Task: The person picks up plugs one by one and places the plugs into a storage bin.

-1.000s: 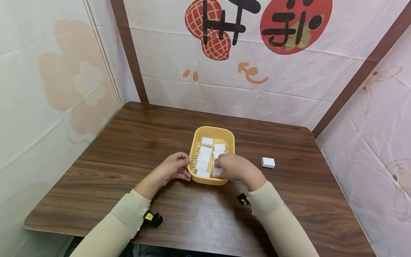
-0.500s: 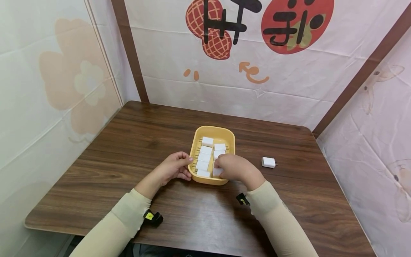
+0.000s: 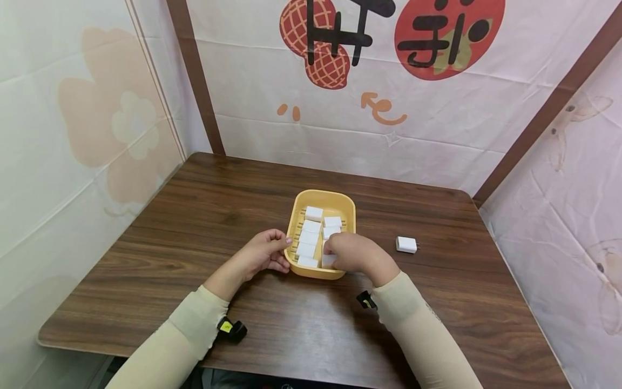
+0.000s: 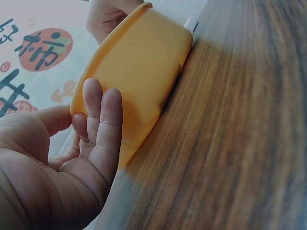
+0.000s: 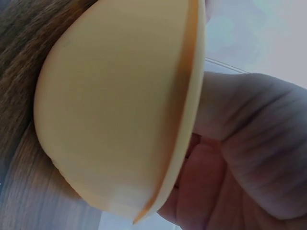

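Note:
A yellow plastic basket [image 3: 330,200] stands on the table, holding white wall chargers [image 3: 311,237] in two rows, with thin metal prongs showing at the outer sides. My left hand [image 3: 266,253] grips its left rim near the front corner; in the left wrist view the thumb is at the rim and two fingers lie along the outer wall. My right hand [image 3: 359,255] reaches over the right rim, fingers curled down at a white charger [image 3: 328,261] in the front of the right row. The basket wall [image 5: 120,105] hides those fingertips in the right wrist view.
One more white charger [image 3: 406,245] lies on the brown wooden table [image 3: 437,302], right of the basket, its prongs pointing right. Printed fabric walls [image 3: 340,140] stand behind the table and at both sides.

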`<state>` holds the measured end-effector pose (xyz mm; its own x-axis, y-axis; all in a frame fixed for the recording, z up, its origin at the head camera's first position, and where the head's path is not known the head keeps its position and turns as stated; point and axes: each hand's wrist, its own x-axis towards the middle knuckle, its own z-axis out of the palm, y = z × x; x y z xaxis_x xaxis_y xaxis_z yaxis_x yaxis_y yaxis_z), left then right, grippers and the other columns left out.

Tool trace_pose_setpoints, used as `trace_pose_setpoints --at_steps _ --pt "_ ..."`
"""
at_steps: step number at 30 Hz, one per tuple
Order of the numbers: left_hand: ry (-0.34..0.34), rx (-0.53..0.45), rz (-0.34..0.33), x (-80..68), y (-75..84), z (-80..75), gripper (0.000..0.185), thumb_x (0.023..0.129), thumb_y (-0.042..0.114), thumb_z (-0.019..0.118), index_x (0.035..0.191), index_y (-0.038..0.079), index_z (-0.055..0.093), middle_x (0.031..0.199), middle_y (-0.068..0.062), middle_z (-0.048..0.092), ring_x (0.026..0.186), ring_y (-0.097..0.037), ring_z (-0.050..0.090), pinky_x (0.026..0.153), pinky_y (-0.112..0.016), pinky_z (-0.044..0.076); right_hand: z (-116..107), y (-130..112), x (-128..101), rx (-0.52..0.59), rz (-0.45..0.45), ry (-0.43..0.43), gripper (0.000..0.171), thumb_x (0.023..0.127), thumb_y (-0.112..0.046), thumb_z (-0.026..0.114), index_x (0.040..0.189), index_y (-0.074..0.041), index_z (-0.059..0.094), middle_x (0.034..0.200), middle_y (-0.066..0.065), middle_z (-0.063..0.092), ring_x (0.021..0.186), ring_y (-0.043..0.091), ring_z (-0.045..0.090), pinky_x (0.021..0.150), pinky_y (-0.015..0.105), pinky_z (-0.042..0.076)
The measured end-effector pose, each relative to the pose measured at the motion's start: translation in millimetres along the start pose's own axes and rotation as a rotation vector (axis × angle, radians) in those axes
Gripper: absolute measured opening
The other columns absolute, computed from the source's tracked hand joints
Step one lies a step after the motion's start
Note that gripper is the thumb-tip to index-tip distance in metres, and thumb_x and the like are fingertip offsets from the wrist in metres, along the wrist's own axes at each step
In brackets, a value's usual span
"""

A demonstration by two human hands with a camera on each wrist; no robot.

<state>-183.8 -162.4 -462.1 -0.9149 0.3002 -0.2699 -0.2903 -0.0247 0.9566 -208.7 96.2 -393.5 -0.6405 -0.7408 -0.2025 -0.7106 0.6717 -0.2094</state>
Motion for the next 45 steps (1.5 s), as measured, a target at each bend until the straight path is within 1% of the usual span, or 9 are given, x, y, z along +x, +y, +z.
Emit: trace_pose_setpoints --at_steps 5,7,10,14,17,21,31,41,45 --pt "-0.001 0.003 -0.001 1.2 -0.6 -0.5 0.031 0.106 0.026 0.060 0.116 -0.002 0.050 0.085 -0.013 0.067 0.067 -0.020 0.070 0.069 -0.040 0.065 1 0 0 -0.025 0.009 0.020 0.033 0.087 -0.003 0.072 0.068 -0.017 0.049 0.075 -0.004 0.041 0.068 0.012 0.037 0.063 0.028 0.032" --pt "-0.002 0.002 0.000 1.2 -0.6 -0.5 0.032 0.106 0.026 0.060 0.117 -0.002 0.049 0.086 -0.013 0.067 0.067 -0.020 0.070 0.069 -0.040 0.065 2 1 1 -0.026 0.012 0.030 0.035 0.087 -0.003 0.072 0.067 -0.017 0.047 0.075 -0.004 0.041 0.068 0.013 0.037 0.062 0.028 0.032" --pt "-0.003 -0.001 0.000 1.2 -0.4 -0.4 0.031 0.106 0.026 0.060 0.116 -0.002 0.049 0.086 -0.014 0.066 0.067 -0.020 0.070 0.069 -0.040 0.064 2 0 1 -0.042 0.017 0.037 0.028 0.088 -0.003 0.072 0.070 -0.016 0.054 0.077 -0.003 0.046 0.069 0.013 0.039 0.063 0.029 0.035" --pt "-0.002 -0.001 0.000 1.2 -0.2 -0.4 0.029 0.105 0.026 0.060 0.114 0.001 0.050 0.086 -0.014 0.066 0.067 -0.020 0.071 0.069 -0.040 0.064 2 0 2 -0.068 0.026 0.043 0.013 0.089 -0.004 0.072 0.081 -0.013 0.067 0.083 -0.001 0.054 0.071 0.015 0.044 0.064 0.031 0.039" --pt "-0.001 -0.002 -0.001 0.8 -0.1 -0.1 0.028 0.105 0.026 0.060 0.113 0.001 0.050 0.085 -0.014 0.066 0.067 -0.020 0.070 0.069 -0.039 0.064 3 0 2 -0.083 0.027 0.049 0.008 0.090 -0.004 0.073 0.088 -0.012 0.071 0.086 0.000 0.057 0.072 0.016 0.048 0.065 0.032 0.042" --pt "0.000 -0.002 -0.002 -0.1 0.4 0.4 0.027 0.105 0.026 0.060 0.112 0.002 0.051 0.085 -0.013 0.066 0.067 -0.020 0.070 0.068 -0.039 0.064 5 1 4 -0.103 0.030 0.060 0.009 0.089 -0.004 0.073 0.090 -0.012 0.071 0.089 0.000 0.059 0.074 0.016 0.050 0.065 0.032 0.045" --pt "0.001 0.005 -0.001 -0.1 1.7 1.0 0.028 0.105 0.027 0.060 0.114 0.002 0.050 0.086 -0.013 0.066 0.067 -0.020 0.070 0.069 -0.039 0.065 12 3 7 -0.128 0.049 0.082 0.006 0.091 -0.012 0.076 0.093 -0.014 0.071 0.094 0.000 0.062 0.076 0.015 0.053 0.066 0.032 0.048" --pt "-0.001 0.004 -0.001 -0.8 1.7 0.5 0.025 0.106 0.026 0.059 0.112 0.003 0.050 0.084 -0.012 0.066 0.067 -0.019 0.070 0.069 -0.039 0.065 14 1 9 -0.176 0.079 0.085 0.008 0.090 -0.009 0.076 0.094 -0.015 0.072 0.095 0.000 0.065 0.077 0.014 0.054 0.066 0.031 0.048" --pt "0.000 0.005 -0.001 -1.1 2.5 0.8 0.025 0.106 0.026 0.059 0.112 0.003 0.050 0.083 -0.011 0.066 0.067 -0.019 0.070 0.069 -0.039 0.065 13 0 9 -0.175 0.087 0.088 0.008 0.090 -0.008 0.075 0.094 -0.014 0.073 0.095 0.001 0.065 0.076 0.014 0.054 0.065 0.031 0.049"
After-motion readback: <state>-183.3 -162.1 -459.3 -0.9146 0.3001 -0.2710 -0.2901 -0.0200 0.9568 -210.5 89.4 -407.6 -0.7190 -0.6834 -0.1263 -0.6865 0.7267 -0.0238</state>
